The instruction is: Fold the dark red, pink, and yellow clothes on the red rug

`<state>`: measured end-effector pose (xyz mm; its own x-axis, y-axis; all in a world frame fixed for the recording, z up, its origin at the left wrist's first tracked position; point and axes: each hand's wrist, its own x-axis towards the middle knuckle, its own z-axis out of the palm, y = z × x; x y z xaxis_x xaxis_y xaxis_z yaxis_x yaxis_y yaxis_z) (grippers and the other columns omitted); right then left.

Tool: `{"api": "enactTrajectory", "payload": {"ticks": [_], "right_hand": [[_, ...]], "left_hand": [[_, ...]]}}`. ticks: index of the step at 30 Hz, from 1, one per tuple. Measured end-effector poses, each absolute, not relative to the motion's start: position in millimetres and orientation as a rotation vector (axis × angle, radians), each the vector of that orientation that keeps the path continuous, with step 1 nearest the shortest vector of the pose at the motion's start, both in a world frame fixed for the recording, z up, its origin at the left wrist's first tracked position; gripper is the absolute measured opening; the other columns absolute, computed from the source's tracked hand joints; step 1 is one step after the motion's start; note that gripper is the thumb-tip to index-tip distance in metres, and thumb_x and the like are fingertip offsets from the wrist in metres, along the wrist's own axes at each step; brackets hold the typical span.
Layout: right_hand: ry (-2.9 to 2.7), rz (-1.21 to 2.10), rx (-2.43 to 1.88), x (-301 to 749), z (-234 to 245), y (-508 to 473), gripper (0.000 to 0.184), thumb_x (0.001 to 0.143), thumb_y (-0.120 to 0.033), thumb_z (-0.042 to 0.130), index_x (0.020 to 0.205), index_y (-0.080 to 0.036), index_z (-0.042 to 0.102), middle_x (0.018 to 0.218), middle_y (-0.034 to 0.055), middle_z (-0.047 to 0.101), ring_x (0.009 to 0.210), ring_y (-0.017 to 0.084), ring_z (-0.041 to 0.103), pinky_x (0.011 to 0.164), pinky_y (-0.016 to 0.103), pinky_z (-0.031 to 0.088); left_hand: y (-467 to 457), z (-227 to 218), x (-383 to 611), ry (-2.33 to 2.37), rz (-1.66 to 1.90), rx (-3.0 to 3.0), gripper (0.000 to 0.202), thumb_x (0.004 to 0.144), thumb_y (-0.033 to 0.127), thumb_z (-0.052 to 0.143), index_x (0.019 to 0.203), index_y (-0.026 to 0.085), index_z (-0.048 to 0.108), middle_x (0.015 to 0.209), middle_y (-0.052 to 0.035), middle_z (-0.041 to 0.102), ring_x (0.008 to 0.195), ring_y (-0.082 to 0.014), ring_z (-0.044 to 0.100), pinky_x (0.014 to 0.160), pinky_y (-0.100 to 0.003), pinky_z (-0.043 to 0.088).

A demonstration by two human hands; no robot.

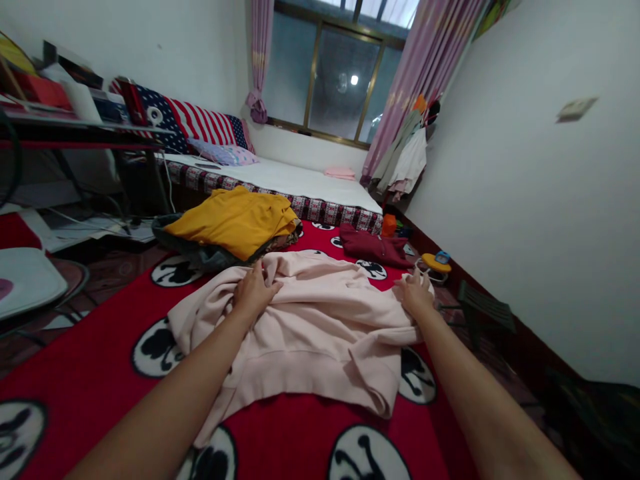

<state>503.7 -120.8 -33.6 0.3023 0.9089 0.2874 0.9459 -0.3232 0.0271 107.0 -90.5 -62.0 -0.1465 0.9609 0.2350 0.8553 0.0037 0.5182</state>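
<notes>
A pale pink sweatshirt [320, 333] lies crumpled on a red blanket [100, 373] with black-and-white round prints. My left hand [255, 290] rests on the garment's upper left part, fingers curled into the fabric. My right hand [415, 293] grips the garment's far right edge, fingers closed on the cloth. Both arms reach forward over the blanket.
A yellow garment [235, 220] sits on a pile of dark clothes behind the sweatshirt. A dark red garment [373, 247] lies further back. A low bed [280, 180] stands under the window, a desk [75, 127] at left, a small green stool [483, 310] by the right wall.
</notes>
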Motion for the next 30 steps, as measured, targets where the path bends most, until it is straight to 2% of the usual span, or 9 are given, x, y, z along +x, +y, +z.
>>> {"api": "enactTrajectory", "payload": {"ticks": [3, 6, 10, 15, 17, 19, 24, 26, 30], "right_hand": [[-2.047, -0.518, -2.311, 517, -26, -119, 0.026, 0.084, -0.014, 0.051, 0.103, -0.016, 0.069, 0.151, 0.0166, 0.037, 0.143, 0.038, 0.02, 0.102, 0.057, 0.034], [-2.12, -0.746, -2.144, 517, 6, -123, 0.025, 0.088, -0.014, 0.045, 0.101, -0.014, 0.066, 0.135, 0.0175, 0.056, 0.133, 0.031, 0.04, 0.105, 0.05, 0.03], [-1.851, -0.91, -2.183, 499, 60, -152, 0.038, 0.097, -0.028, 0.032, 0.102, -0.01, 0.065, 0.097, 0.0195, 0.069, 0.096, 0.029, 0.063, 0.085, 0.039, 0.041], [-2.406, -0.127, -2.344, 455, 74, -206, 0.027, 0.089, -0.04, 0.052, 0.084, -0.021, 0.07, 0.084, 0.0097, 0.071, 0.075, 0.022, 0.064, 0.06, 0.029, 0.034], [-2.56, 0.108, -2.266, 434, 65, -214, 0.023, 0.083, -0.042, 0.059, 0.084, -0.022, 0.071, 0.084, 0.0074, 0.071, 0.077, 0.022, 0.065, 0.06, 0.027, 0.034], [-2.48, 0.039, -2.206, 415, 52, -206, 0.026, 0.084, -0.043, 0.058, 0.095, -0.022, 0.07, 0.094, 0.0077, 0.072, 0.087, 0.023, 0.066, 0.065, 0.027, 0.037], [-2.046, -0.082, -2.321, 388, 12, -155, 0.063, 0.088, -0.049, 0.051, 0.138, -0.012, 0.042, 0.117, 0.0184, 0.066, 0.105, 0.031, 0.064, 0.076, 0.033, 0.043], [-2.015, 0.039, -2.416, 385, -2, -140, 0.06, 0.087, -0.047, 0.053, 0.134, -0.009, 0.046, 0.118, 0.0212, 0.065, 0.105, 0.033, 0.063, 0.076, 0.034, 0.044], [-2.12, 0.188, -2.393, 390, -7, -134, 0.03, 0.09, -0.035, 0.048, 0.101, -0.013, 0.065, 0.109, 0.0172, 0.069, 0.099, 0.027, 0.065, 0.071, 0.029, 0.043]], "left_hand": [[-91, -64, 107, 2.106, 0.834, 1.928, 0.062, 0.081, 0.045, 0.061, 0.132, 0.013, 0.047, 0.122, -0.0199, 0.062, 0.109, -0.0326, 0.061, 0.085, -0.038, 0.047], [-90, -65, 107, 2.099, 0.837, 1.955, 0.056, 0.082, 0.044, 0.06, 0.128, 0.013, 0.051, 0.121, -0.019, 0.062, 0.109, -0.0332, 0.061, 0.084, -0.038, 0.048], [-89, -65, 107, 2.103, 0.836, 1.949, 0.056, 0.083, 0.044, 0.06, 0.128, 0.012, 0.052, 0.122, -0.019, 0.062, 0.109, -0.0332, 0.061, 0.086, -0.038, 0.048], [-90, -62, 108, 2.11, 0.845, 1.929, 0.061, 0.082, 0.041, 0.062, 0.134, 0.014, 0.048, 0.121, -0.0162, 0.065, 0.108, -0.0317, 0.062, 0.085, -0.037, 0.048], [-91, -61, 108, 2.102, 0.852, 1.936, 0.059, 0.082, 0.039, 0.062, 0.134, 0.015, 0.049, 0.118, -0.0145, 0.066, 0.107, -0.0306, 0.063, 0.085, -0.036, 0.048], [-92, -61, 107, 2.074, 0.87, 1.958, 0.053, 0.082, 0.037, 0.062, 0.13, 0.016, 0.054, 0.116, -0.013, 0.068, 0.106, -0.0298, 0.063, 0.084, -0.035, 0.048], [-92, -66, 101, 1.951, 1.023, 1.972, 0.035, 0.084, 0.034, 0.057, 0.115, 0.021, 0.066, 0.106, -0.0093, 0.072, 0.098, -0.0282, 0.065, 0.079, -0.033, 0.047], [-93, -68, 99, 1.85, 1.134, 1.949, 0.03, 0.085, 0.033, 0.054, 0.107, 0.02, 0.068, 0.102, -0.0082, 0.072, 0.095, -0.0261, 0.065, 0.077, -0.031, 0.047], [-100, -69, 93, 1.608, 1.397, 1.854, 0.027, 0.085, 0.04, 0.053, 0.098, 0.018, 0.065, 0.093, -0.0061, 0.071, 0.086, -0.0214, 0.064, 0.074, -0.028, 0.047]]}}
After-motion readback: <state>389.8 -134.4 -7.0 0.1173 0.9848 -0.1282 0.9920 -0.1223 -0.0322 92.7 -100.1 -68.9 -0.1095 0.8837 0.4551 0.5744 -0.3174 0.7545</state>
